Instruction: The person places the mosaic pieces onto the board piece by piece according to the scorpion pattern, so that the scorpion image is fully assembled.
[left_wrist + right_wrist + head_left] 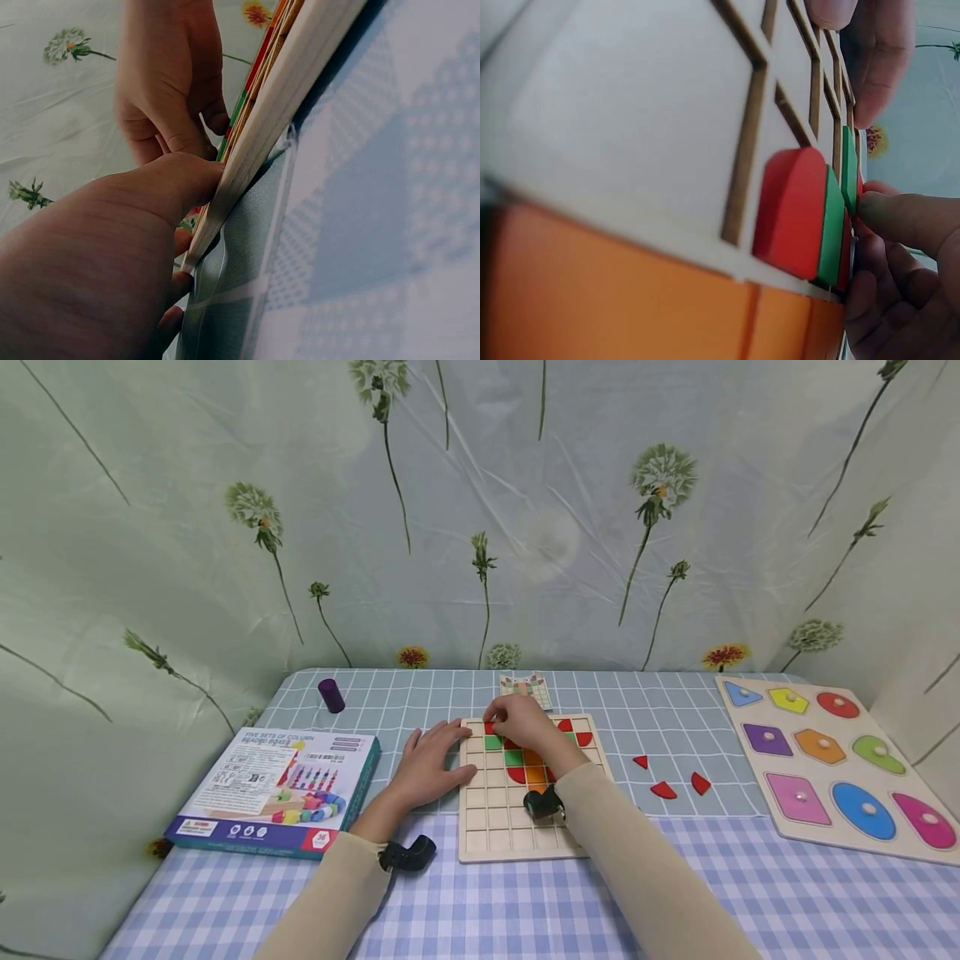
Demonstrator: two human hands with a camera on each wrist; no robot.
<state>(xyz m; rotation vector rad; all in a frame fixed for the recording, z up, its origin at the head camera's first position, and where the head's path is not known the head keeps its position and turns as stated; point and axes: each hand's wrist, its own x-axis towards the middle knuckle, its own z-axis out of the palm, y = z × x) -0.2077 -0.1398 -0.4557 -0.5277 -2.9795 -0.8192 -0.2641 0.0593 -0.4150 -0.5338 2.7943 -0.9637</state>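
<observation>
A square wooden grid board [480, 843] lies on the table, with red, green and orange pieces in several cells. My left hand [427, 770] rests at its left side, fingers spread, the thumb [199, 176] touching the board's edge. Over the upper left cells, my right hand [522, 722] pinches a red piece [860, 184] between thumb and finger, low against the board. Green pieces [492, 742] and a red rounded piece [516, 774] lie in cells below that hand. The right forearm hides part of the board.
Several loose red pieces [663, 790] lie right of the board. A small pattern card [542, 690] is behind it. On the left are a bead-toy box [277, 793] and a purple cylinder [331, 696]; a shape puzzle board [813, 768] lies far right.
</observation>
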